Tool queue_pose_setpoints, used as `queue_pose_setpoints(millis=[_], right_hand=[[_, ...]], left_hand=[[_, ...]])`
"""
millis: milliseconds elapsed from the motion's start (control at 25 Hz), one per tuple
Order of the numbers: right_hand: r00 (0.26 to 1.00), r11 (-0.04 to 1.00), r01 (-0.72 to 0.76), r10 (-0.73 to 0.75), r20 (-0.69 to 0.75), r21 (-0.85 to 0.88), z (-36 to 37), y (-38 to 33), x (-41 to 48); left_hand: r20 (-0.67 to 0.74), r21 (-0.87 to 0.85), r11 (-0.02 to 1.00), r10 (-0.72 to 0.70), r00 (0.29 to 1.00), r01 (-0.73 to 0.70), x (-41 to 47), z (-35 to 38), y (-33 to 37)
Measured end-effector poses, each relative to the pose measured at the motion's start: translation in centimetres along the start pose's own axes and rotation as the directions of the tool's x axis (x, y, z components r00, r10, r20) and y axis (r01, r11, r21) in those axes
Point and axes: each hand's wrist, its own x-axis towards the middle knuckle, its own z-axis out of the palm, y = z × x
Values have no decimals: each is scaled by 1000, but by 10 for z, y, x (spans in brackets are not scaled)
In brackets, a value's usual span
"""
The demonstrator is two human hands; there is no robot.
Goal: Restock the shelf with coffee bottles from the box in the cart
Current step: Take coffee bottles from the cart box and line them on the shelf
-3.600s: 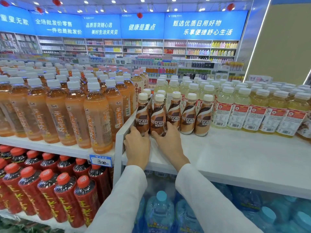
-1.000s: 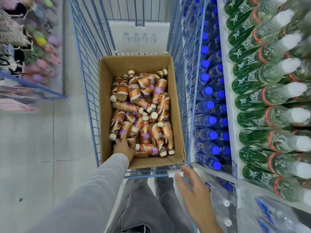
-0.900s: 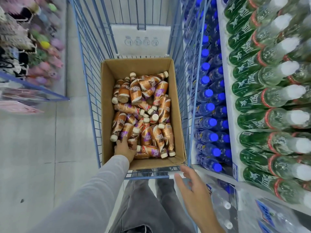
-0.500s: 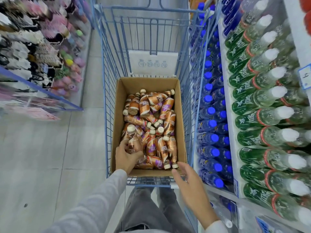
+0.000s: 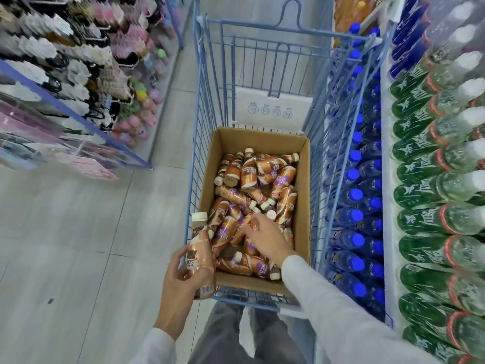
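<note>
Looking down a shop aisle into a blue wire cart (image 5: pixel 199 127), hemmed on the right by shelf rows of blue-capped bottles (image 5: pixel 354 195) just beside its wire wall, with green-labelled bottles (image 5: pixel 425 190) in the next rows out. On the left, well apart across the grey tiled floor (image 5: pixel 78 232), racks of hanging accessories (image 5: pixel 78 61), blurred. At the cart's near end, an open cardboard box (image 5: pixel 301 195) heaped with coffee bottles (image 5: pixel 249 174), copper-brown with cream caps, lying every which way. Behind the box, against the far wires, a white sign panel (image 5: pixel 273 109). Below, grey trousers (image 5: pixel 236 337) at the cart's near rail. Left hand (image 5: pixel 181 279) raised just outside the cart's near left corner, fingers and thumb curled round the lower body of one held bottle (image 5: pixel 199 248), upright, cap on top, its label facing the camera. Right hand (image 5: pixel 265 237) reaching from a pale sleeve (image 5: pixel 341 311) over the box's near right corner and down into the heap, palm down, fingers loosely spread, tips at the bottles lying near the middle, gripping nothing that shows. Between the two hands, the box's near left corner and the cart's wire wall.
</note>
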Motion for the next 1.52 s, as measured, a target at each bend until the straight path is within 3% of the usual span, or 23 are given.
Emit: queue_pose_setpoints(millis=[200, 360, 600, 720, 840, 1040, 1200, 1320, 1520], right_hand=[[977, 972, -109, 144, -158, 209, -15, -35, 109], [929, 910, -253, 323, -179, 328, -13, -36, 182], [925, 924, -252, 318, -209, 288, 11, -30, 220], [951, 843, -231, 301, -70, 486, 5, -36, 189], [963, 784, -225, 271, 7, 578, -8, -41, 111], [962, 710, -102, 249, -113, 697, -30, -36, -36], [914, 568, 47, 308, -265, 822, -47, -30, -138], [828, 444, 218, 387, -406, 869, -61, -19, -202], [608, 367, 514, 482, -631, 775, -81, 32, -295]], left_hand=[[-30, -9, 1000, -7, 1000, 7, 11, -14, 6], [-9, 19, 1000, -12, 1000, 12, 23, -23, 7], [17, -2, 999, -33, 999, 33, 35, -27, 11], [32, 8, 1000, -19, 999, 18, 36, -25, 15], [59, 29, 1000, 8, 998, -10, 32, -14, 34], [207, 3, 993, 118, 971, -121, 11, 22, 85], [399, 31, 973, 197, 896, -228, -17, 58, 114], [545, 86, 941, 230, 806, -326, -45, 93, 123], [811, 130, 864, 189, 554, -486, -116, 177, 115]])
